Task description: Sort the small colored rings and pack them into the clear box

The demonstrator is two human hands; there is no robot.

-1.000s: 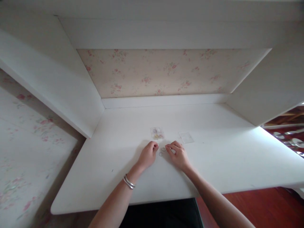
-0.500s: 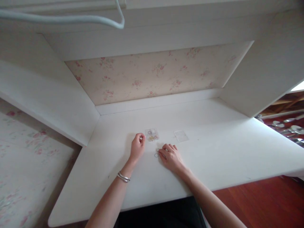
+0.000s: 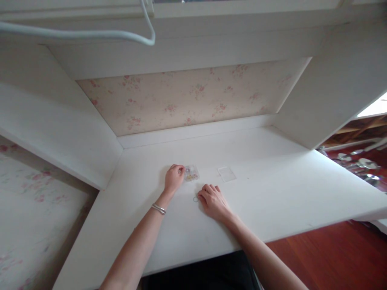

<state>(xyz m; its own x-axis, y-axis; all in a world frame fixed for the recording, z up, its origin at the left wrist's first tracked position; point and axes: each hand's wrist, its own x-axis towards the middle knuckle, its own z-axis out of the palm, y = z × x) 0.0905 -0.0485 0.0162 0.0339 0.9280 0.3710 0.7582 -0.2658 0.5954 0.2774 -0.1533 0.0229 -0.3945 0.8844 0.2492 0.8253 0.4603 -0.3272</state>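
Observation:
My left hand [image 3: 174, 178], a silver bangle [image 3: 159, 208] on its wrist, is closed at the left edge of a small clear plastic box [image 3: 191, 173]. Its fingertips are pinched together, and what they hold, if anything, is too small to make out. Several tiny silver, gold and reddish pieces lie inside the box. My right hand [image 3: 213, 202] rests on the table nearer to me, thumb and fingers curled together at the tips. Just left of those fingertips lies a small thin ring [image 3: 195, 199]. Anything between the right fingertips is hidden.
A clear square lid [image 3: 227, 174] lies flat to the right of the box. The white table [image 3: 260, 201] is bounded by side panels and a flowered back wall [image 3: 181, 98]. A white cable [image 3: 121, 35] hangs at the upper left. Shiny metal items [image 3: 367, 163] stand beyond the right.
My left fingertips have come slightly closer to the box's edge. A second ring seen at my right fingertips no longer shows. The whole view has shifted slightly.

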